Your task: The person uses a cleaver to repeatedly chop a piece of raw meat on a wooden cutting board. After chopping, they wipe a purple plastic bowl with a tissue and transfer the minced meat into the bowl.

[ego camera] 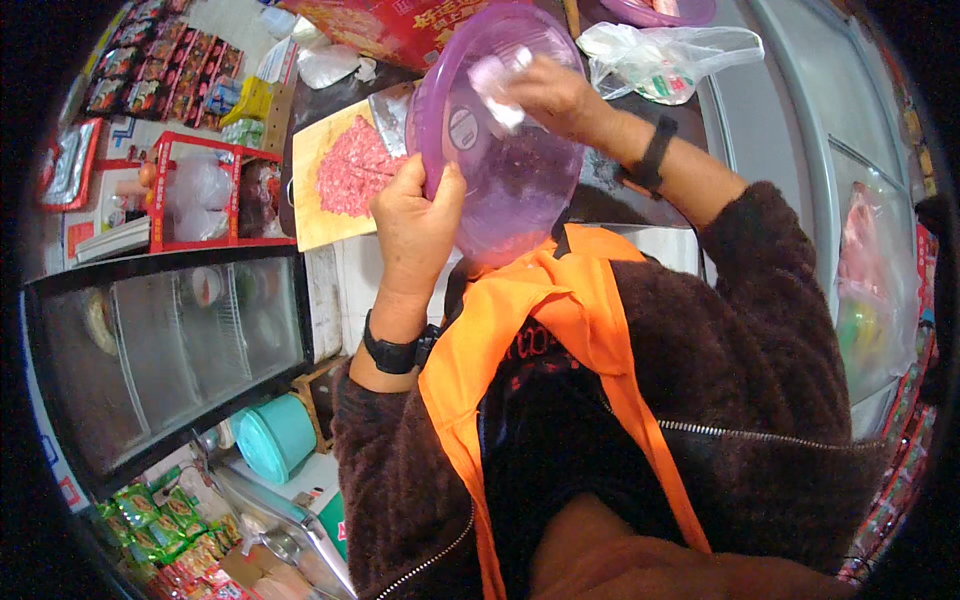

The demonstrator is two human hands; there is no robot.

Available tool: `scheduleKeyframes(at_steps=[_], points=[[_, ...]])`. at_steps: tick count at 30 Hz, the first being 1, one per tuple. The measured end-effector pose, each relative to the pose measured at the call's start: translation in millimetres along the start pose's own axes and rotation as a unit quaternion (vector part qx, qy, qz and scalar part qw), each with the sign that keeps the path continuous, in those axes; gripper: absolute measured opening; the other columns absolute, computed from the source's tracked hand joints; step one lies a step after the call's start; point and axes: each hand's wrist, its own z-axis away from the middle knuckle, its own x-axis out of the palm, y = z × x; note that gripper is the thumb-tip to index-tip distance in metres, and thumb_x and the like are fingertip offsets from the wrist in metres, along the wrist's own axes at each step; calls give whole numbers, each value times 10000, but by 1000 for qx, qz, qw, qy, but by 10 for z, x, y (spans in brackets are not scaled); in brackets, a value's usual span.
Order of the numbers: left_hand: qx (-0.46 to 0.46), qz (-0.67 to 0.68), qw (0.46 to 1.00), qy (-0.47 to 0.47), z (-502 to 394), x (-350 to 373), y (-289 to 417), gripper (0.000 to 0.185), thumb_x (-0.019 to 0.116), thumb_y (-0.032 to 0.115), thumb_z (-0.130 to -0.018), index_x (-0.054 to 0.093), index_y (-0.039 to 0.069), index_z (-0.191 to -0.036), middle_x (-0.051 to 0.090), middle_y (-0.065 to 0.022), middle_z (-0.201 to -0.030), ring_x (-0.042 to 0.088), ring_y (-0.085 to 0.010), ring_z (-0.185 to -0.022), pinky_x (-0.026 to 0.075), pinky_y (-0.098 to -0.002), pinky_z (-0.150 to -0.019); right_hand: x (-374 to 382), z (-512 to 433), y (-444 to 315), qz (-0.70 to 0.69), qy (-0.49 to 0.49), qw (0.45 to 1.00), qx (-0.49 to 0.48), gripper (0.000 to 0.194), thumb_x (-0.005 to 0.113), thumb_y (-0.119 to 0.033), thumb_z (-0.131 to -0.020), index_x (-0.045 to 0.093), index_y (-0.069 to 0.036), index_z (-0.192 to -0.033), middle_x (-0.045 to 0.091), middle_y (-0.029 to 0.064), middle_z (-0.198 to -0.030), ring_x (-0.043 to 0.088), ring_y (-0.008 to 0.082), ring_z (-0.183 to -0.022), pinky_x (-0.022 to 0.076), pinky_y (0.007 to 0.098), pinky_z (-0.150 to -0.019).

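My left hand point(420, 214) grips the rim of a purple translucent plastic basin point(525, 180), thumb on the inner side. The basin is tilted up on its side with its inside facing me, and a round sticker is on it. Inside it, my right hand point(553, 94) holds a crumpled white tissue or cloth point(496, 88), slightly blurred, against or close to the wall. Behind the basin's left edge, minced meat point(356, 169) lies on a wooden cutting board point(315, 225). The blade of a cleaver point(391, 120) rests at the board's far side, partly hidden by the basin.
A white plastic bag point(664, 64) lies on the dark counter at the right, near another purple basin point(686, 13) at the top. Left are a red-framed rack point(161, 191) and a glass-fronted fridge point(202, 337). A teal bucket point(277, 439) stands below. A glass-lidded freezer point(787, 112) borders the right.
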Motion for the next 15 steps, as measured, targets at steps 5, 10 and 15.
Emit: scheduleKeyframes(at_steps=[5, 10, 15], points=[[-21, 33, 999, -24, -44, 5, 38, 103, 660, 87, -839, 634, -12, -842, 552, -17, -606, 483, -48, -586, 425, -269, -531, -23, -596, 243, 10, -29, 985, -170, 175, 634, -88, -801, 668, -70, -971, 635, 54, -1036, 606, 277, -945, 515, 365, -828], [-37, 129, 991, -5, 23, -58, 15, 95, 676, 84, -836, 640, -4, -835, 566, 10, -642, 477, -39, -600, 420, -250, -535, 188, -73, 591, 40, -205, 976, -63, 236, 645, -55, -760, 684, -80, -991, 646, 84, -1119, 605, 300, -1039, 501, 347, -889], [22, 57, 998, 27, 40, -35, 8, 133, 677, 80, -831, 589, -1, -771, 517, -53, -606, 464, -61, -564, 405, -275, -509, 629, 489, 209, -230, -201, 943, 133, 165, 625, -5, -793, 673, -95, -923, 648, 102, -1024, 609, 290, -1023, 478, 367, -923]])
